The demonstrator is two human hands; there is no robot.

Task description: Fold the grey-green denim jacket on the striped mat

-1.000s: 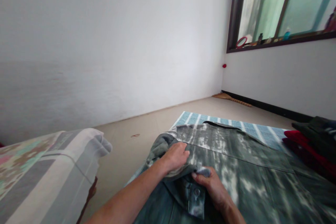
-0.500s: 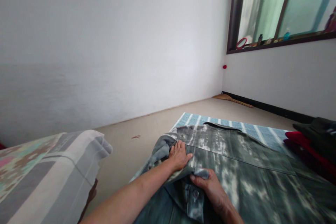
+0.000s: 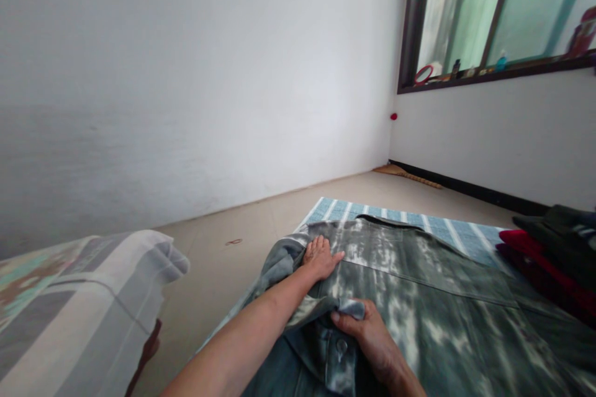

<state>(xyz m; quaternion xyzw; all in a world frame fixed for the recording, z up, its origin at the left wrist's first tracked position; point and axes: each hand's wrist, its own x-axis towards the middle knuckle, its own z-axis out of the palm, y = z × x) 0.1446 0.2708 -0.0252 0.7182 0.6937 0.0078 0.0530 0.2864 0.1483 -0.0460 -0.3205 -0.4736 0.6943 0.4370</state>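
A green-grey tie-dyed denim jacket (image 3: 419,298) lies spread out, back side up, its collar at the far end. My left hand (image 3: 322,257) rests flat on it near the shoulder, fingers stretched out. Closer to me, my right hand (image 3: 367,332) pinches the jacket's edge between thumb and fingers. Below that grip hangs a buttoned flap or cuff (image 3: 341,353) with a metal button. My left forearm covers part of the folded-over sleeve (image 3: 279,267).
The jacket lies on a blue and white striped cloth (image 3: 465,232). Folded red and dark clothes (image 3: 554,267) are stacked at right. A grey-and-white striped sheet (image 3: 116,285) covers something at left. Beyond are tiled floor (image 3: 261,217), a wall and a window with small items on its sill.
My left hand has slid slightly toward the collar along the jacket. The right hand keeps its pinch on the edge. The whole view has shifted a little.
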